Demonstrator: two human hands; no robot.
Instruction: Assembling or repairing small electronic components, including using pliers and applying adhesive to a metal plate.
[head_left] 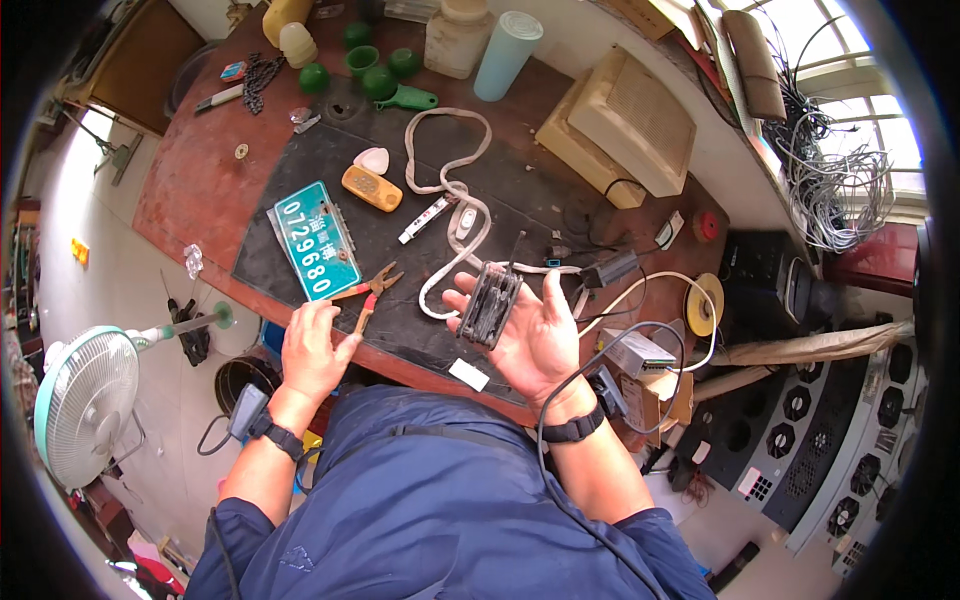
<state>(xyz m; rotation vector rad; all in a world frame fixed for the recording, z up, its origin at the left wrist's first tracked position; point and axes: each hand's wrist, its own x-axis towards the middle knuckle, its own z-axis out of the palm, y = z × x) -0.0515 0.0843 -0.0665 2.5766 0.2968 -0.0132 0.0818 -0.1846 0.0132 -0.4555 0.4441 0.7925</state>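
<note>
My right hand (pixel 545 345) is turned palm up, with the thumb out to the side. Across its fingers lies a dark folding hex key set (pixel 490 308), one thin key standing out at its top. My left hand (pixel 313 350) is at the table's front edge, its fingers apart and holding nothing. Close to its fingertips are pliers (pixel 372 290) with orange-red handles, jaws pointing away from me. Beyond them lies a teal licence plate (pixel 315 240). A small white box-like piece (pixel 468 375) sits just left of my right hand.
On the dark mat (pixel 290 165) lie a white cord (pixel 452 262), a white tube (pixel 425 220) and a yellow handheld device (pixel 372 188). Green cups (pixel 362 62) and a pale blue cylinder (pixel 507 55) stand farther back. A fan (pixel 90 405) is at left, a yellow spool (pixel 703 305) at right.
</note>
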